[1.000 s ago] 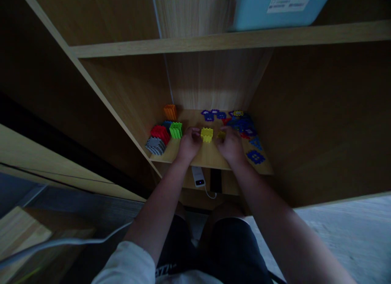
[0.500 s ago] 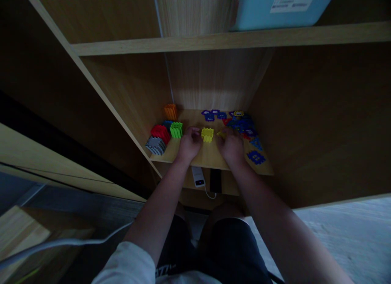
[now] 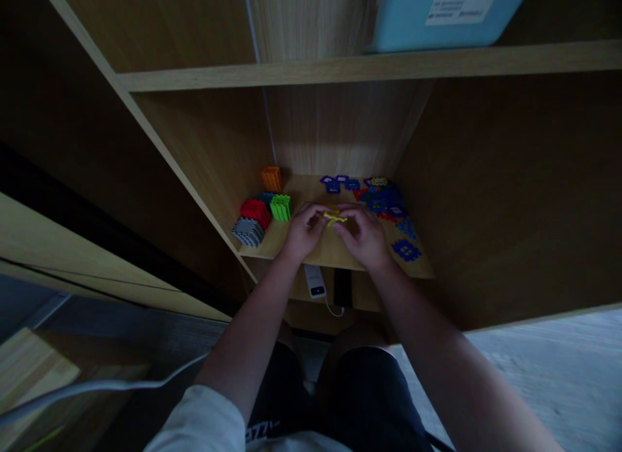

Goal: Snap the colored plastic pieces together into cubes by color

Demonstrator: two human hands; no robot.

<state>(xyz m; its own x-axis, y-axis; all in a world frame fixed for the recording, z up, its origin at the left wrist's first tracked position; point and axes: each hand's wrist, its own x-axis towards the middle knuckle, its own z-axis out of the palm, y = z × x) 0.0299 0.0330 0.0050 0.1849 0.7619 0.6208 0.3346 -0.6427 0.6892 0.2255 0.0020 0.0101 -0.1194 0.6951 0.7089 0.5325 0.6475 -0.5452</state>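
Both hands meet over the middle of the shelf, gripping a yellow plastic building piece [image 3: 335,217] with notched edges. My left hand [image 3: 307,228] pinches it from the left, fingers closed. From the other side my right hand [image 3: 363,235] holds it between thumb and fingers. More yellow shows just behind, partly hidden by the fingers, so I cannot tell how the pieces join. Left of my hands stands a green stack of pieces [image 3: 280,207], with a red stack [image 3: 256,211], a grey stack [image 3: 248,232] and an orange stack [image 3: 271,179] around it.
A heap of blue and red pieces [image 3: 386,199] lies at the shelf's right, with a single blue piece [image 3: 407,250] in front. Several purple-blue pieces [image 3: 333,185] lie at the back. Above, a light blue bin [image 3: 447,24] stands. Below are a white power bank [image 3: 315,283] and cable.
My hands have come together. The yellow stack that stood between them is now mostly covered by my fingers, and the left hand has closed on the yellow piece.
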